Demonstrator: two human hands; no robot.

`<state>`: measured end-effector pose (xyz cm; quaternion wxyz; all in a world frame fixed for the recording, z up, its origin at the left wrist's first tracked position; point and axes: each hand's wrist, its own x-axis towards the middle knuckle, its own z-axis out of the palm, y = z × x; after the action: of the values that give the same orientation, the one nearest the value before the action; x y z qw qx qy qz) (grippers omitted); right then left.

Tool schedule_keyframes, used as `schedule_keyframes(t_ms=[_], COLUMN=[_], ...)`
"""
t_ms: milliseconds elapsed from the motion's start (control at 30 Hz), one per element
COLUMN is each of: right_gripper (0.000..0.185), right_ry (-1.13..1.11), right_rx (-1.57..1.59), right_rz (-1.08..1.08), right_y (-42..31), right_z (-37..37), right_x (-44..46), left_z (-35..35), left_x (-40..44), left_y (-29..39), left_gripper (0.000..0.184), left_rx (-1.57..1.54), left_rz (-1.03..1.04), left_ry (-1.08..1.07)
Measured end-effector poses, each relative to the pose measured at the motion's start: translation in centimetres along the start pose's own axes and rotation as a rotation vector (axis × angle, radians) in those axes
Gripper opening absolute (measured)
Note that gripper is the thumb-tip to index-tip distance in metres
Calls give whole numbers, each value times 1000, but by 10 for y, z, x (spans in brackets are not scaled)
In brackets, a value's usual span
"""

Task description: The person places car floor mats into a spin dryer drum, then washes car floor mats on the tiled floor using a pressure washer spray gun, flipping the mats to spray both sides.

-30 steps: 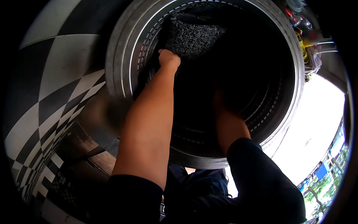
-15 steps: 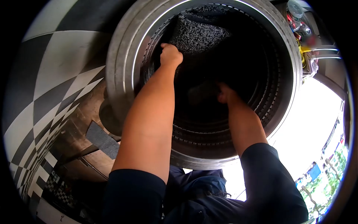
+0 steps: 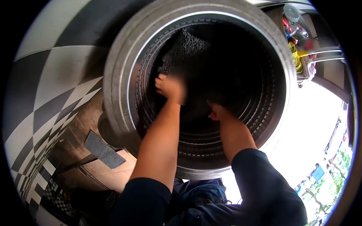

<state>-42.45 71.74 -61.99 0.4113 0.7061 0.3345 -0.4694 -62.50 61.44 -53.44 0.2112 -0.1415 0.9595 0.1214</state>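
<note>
Evidently the reach is deep because the cloth [image 3: 191,42] lies well inside the drum [image 3: 120,71]; the left hand [image 3: 169,87], fingers curled, is by the near edge, its grip unclear, and the right hand [image 3: 216,112] is in shadow, so I cannot tell its hold

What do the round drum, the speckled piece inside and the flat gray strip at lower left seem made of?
Round drum: metal, probably steel; dull rim, shiny inner edge, rows of small holes.
Speckled piece: probably textile, perhaps pile or knit; matte, rough-looking black and pale flecks, though shadow hides the weave.
Flat gray strip: perhaps matting; its dull, grainy look leaves that open.
</note>
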Motion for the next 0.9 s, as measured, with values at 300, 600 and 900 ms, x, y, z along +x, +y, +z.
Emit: schedule_keyframes(t_ms=[300, 600, 900], right_gripper=[49, 42, 38], right_ry=[942, 253, 483], right_rx=[-718, -903, -1090], right_rz=[-1784, -1186, -1339], right_y=[-120, -213, -199], right_z=[-15, 11, 35], right_x=[-59, 6, -46], left_z=[-119, -224, -215], left_x=[-79, -116, -117], left_y=[70, -68, -85], left_gripper=[35, 21, 17], left_rx=[-191, -120, -96], left_rz=[490, 1092, 1175], left_ry=[-355, -162, 47])
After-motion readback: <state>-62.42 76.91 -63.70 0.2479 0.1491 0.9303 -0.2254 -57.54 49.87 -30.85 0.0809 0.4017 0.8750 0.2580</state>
